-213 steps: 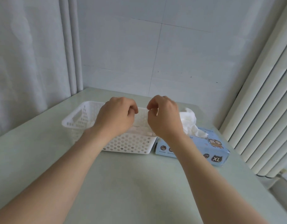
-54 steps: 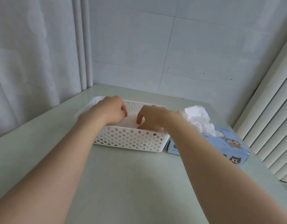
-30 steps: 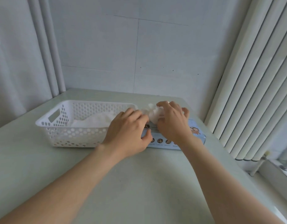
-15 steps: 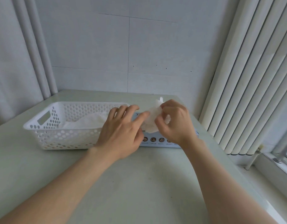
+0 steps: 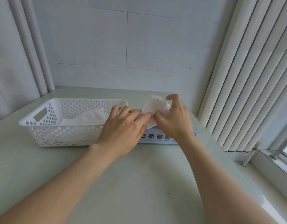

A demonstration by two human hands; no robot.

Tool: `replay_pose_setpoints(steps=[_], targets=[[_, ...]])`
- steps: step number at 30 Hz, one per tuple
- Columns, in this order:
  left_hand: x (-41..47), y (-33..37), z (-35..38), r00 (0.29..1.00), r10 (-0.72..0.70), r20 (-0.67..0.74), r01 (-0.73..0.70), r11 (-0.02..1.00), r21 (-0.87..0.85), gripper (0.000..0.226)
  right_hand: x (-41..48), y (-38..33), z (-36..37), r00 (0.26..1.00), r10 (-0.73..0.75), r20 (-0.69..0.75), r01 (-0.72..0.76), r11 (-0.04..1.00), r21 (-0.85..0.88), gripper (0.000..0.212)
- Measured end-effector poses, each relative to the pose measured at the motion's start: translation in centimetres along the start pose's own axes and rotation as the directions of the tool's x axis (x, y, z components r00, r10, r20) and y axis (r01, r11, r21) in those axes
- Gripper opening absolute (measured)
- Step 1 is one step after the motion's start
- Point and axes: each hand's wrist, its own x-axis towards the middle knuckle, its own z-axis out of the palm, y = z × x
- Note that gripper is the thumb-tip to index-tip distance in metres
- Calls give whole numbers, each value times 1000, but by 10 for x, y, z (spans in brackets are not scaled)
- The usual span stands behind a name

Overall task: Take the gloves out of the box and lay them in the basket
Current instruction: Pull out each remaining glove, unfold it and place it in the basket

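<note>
A thin white glove rises crumpled out of the light blue box, which lies just right of the white perforated basket. My right hand pinches the glove between thumb and fingers above the box. My left hand lies flat with fingers spread over the box's left end, its fingertips touching the glove's lower edge. More white gloves lie crumpled inside the basket. Most of the box top is hidden by my hands.
The pale green table ends at a tiled wall behind and its right edge near a white ribbed radiator. A window sill lies lower right. White curtains hang at the left.
Both hands left the basket and came right to the box. My right hand took hold of the glove and has drawn it up out of the box, while my left hand settled on the box.
</note>
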Motion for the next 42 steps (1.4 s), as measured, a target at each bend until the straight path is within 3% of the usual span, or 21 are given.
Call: replay_pose_setpoints(steps=[3,8,13,20,22,27,33,35,38,40,42], targets=[[0,1,1,999,-12,30,12,1000,19,41,2,2,0,998,-7,-63,16,990,139,44],[-1,1,2,1000,-8,-2,8,1000,9,39,8,2,-3,960,-80,-270,106,991,80,7],[-2,-1,1,1000,23,5,-23,1000,12,32,9,8,1,884,-171,-435,180,983,-22,14],[-1,-2,2,1000,19,20,-19,999,33,27,8,-14,-13,835,166,-524,86,902,423,25],[-1,-2,3,1000,16,25,-16,1000,25,30,7,-18,-16,817,182,-548,131,866,482,26],[0,-2,3,998,7,60,-8,1000,14,38,-1,-35,-20,757,-3,-653,333,862,382,23],[2,-3,2,997,9,74,-8,1000,-9,37,-14,-62,-27,621,-188,-761,525,821,225,21],[2,-2,0,997,2,80,0,1000,-16,35,-15,-65,-27,649,-206,-732,524,819,234,21],[2,-2,-3,999,-33,25,36,992,-119,27,-15,-62,-21,761,-246,-600,487,829,277,19],[5,-2,-9,995,-95,0,92,965,-245,24,-14,-57,-16,859,-233,-456,398,863,311,25],[7,-1,-15,978,-207,-12,180,877,-446,36,-12,-55,-11,933,-189,-307,292,897,332,31]])
